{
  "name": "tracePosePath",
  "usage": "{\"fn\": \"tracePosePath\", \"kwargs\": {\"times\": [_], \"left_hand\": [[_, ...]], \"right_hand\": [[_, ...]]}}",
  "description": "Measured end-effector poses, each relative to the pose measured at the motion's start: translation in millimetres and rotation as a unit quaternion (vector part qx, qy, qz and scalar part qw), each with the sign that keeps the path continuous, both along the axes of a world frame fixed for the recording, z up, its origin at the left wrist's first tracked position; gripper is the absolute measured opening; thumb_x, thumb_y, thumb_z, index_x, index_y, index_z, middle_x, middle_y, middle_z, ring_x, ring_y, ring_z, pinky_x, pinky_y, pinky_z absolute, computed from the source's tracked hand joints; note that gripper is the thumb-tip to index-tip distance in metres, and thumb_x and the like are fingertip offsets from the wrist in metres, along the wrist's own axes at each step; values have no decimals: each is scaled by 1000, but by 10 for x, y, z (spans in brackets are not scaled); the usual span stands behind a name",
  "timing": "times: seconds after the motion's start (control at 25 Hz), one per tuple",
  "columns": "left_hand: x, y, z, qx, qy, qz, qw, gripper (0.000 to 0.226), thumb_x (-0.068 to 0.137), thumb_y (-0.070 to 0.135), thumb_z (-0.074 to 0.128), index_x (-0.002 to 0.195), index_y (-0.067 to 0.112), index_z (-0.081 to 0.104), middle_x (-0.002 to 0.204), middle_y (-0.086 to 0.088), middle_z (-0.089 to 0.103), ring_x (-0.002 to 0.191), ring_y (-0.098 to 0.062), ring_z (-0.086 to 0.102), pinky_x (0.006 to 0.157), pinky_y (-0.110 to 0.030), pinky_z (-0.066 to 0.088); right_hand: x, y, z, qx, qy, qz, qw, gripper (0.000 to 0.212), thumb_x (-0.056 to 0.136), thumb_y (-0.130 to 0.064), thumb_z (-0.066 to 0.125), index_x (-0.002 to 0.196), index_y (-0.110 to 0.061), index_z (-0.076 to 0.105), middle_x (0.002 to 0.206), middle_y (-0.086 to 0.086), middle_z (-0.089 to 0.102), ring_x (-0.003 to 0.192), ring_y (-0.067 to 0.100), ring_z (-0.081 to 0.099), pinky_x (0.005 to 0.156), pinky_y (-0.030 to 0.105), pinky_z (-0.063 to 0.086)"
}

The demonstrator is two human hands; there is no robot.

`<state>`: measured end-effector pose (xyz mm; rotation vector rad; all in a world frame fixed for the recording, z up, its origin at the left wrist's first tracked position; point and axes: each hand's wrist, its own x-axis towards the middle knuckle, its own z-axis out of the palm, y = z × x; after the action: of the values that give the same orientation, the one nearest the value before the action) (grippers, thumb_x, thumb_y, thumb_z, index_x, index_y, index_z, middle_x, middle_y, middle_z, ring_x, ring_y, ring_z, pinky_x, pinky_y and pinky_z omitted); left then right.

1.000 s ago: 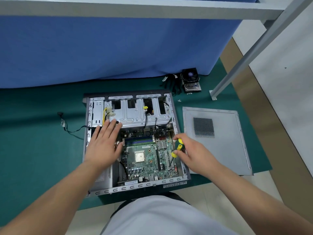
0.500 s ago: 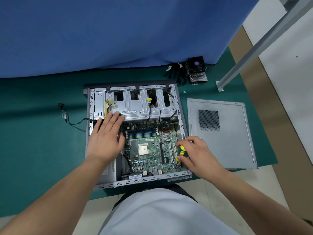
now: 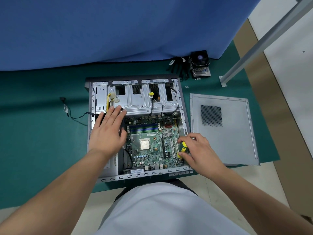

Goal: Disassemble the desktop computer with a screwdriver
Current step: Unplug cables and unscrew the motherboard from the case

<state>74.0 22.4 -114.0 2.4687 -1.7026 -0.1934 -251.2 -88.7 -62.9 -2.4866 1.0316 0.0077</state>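
Observation:
An open desktop computer case (image 3: pixel 183 106) lies flat on a green mat, with its green motherboard (image 3: pixel 152 143) exposed. My right hand (image 3: pixel 199 151) grips a yellow-and-green screwdriver (image 3: pixel 182 150) with its tip pointing down at the motherboard's near right corner. My left hand (image 3: pixel 108 131) rests flat with straight fingers on the left side of the case, fingertips reaching the silver drive cage (image 3: pixel 144 102). The bare CPU socket (image 3: pixel 144 144) sits in the middle of the board.
The removed grey side panel (image 3: pixel 223 129) lies on the mat right of the case. A CPU cooler fan (image 3: pixel 199 63) with black cables and small loose screws (image 3: pixel 186 86) sits behind it. A loose black cable (image 3: pixel 67 111) lies left. A metal frame leg (image 3: pixel 254 48) stands at the back right.
My right hand moved the screwdriver down toward the near right corner of the motherboard. The view shifted lower. My left hand stayed on the case.

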Motion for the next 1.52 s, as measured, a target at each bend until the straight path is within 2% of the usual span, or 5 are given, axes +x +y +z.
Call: {"fn": "tracePosePath", "kwargs": {"times": [0.52,0.84,0.96,1.08,1.52], "left_hand": [[-1,6,-12,-2,-4,-2,1000,67,94,39,35,160,28,30,169,6,23,158,-11,9,129,-42,7],[-1,7,-18,-7,-6,-2,1000,67,94,38,36,160,28,30,169,6,24,158,-11,10,129,-40,5],[1,3,-27,-8,-4,-1,1000,67,94,38,35,159,28,30,168,6,25,157,-11,11,129,-41,6],[7,4,-37,-7,-5,-1,1000,67,94,39,34,159,28,30,168,6,25,157,-11,12,129,-42,7],[3,16,-62,4,-14,1,1000,69,94,40,36,161,30,25,169,7,22,158,-11,9,129,-42,7]], "right_hand": [[1,43,37,-52,-6,24,998,40,86,-28,81,120,-24,59,111,2,64,112,14,39,89,42,48],[-94,-60,157,78,78,119,987,29,84,-31,66,108,-43,55,118,-20,54,124,12,43,104,35,34],[-32,-46,234,-62,116,146,980,34,96,-64,46,110,-37,61,99,-9,60,97,17,54,85,38,42],[27,-9,282,-91,158,171,968,38,103,-53,31,93,-25,54,68,-3,55,62,25,56,59,33,41],[-2,14,367,-52,177,207,961,36,87,-48,42,111,-22,46,100,2,51,83,24,53,64,36,47]]}}
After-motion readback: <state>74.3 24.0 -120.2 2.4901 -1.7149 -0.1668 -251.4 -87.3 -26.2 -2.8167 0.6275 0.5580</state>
